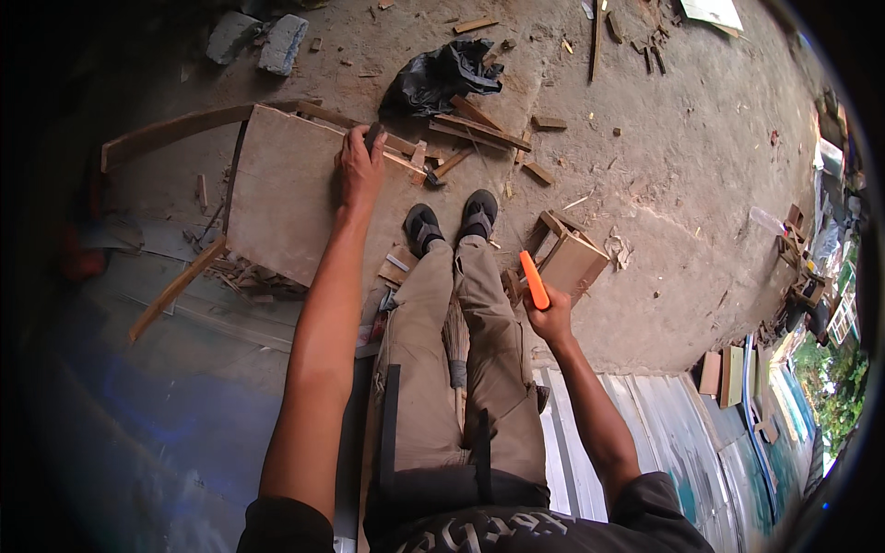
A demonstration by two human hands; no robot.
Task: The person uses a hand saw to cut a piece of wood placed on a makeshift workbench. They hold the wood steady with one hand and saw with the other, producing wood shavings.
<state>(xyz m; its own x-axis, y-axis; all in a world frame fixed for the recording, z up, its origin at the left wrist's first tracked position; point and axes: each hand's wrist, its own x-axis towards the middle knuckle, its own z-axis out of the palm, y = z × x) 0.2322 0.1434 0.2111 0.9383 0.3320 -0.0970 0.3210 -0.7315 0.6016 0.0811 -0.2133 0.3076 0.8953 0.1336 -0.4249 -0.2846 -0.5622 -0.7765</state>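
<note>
My left hand [361, 168] is closed around a small dark block-like piece [372, 136], at the far edge of a pale plywood panel [286, 184]. The panel is set in a long wooden frame [175, 129] on the ground to my left. My right hand [551, 315] grips an orange handle [534, 279], held upright beside my right knee. What tool it belongs to cannot be made out. Close behind that hand, a small wooden box [573, 263] lies tilted on the ground. A hammer [450, 166] with a wooden handle lies just past the panel's right end.
Beyond the panel are a black plastic bag [442, 81] and several wood offcuts [484, 132]. Two grey concrete blocks [282, 44] lie at the far left. A broom [456, 346] shows between my legs. Corrugated metal sheets [636, 415] lie on the right; a wooden strip [175, 288] sticks out at left.
</note>
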